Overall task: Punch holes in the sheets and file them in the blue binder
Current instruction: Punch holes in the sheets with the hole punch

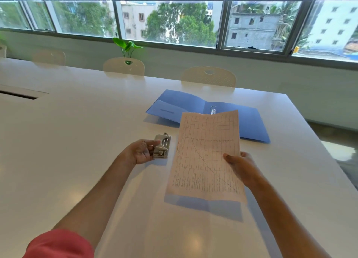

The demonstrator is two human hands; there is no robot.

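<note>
The left hand [142, 152] grips a hole punch [161, 146], the right hand [240, 165] apparently pinches a printed sheet [205, 157] above the table [77, 131].
</note>
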